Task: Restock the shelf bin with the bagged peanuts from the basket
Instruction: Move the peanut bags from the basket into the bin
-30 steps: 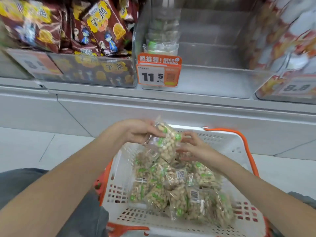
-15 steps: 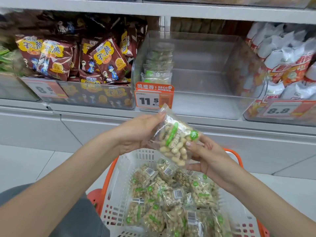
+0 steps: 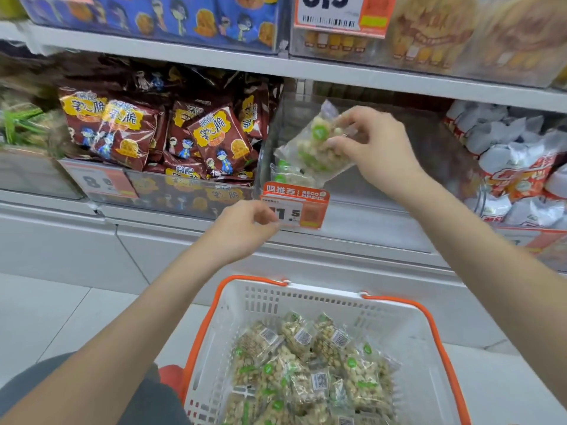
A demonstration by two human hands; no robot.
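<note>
We hold one peanut bag at frame centre, our right hand's fingers pinching its edge to drop it into the clear shelf bin atop the few there. Our left hand, loosely curled and empty, hangs above the basket, probably ready for more bags.

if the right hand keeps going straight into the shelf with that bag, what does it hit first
Probably the small stack of peanut bags at the clear bin's front left: the held bag in the right hand hangs just above them. Depth is unclear; farther back the bin looks empty.
</note>
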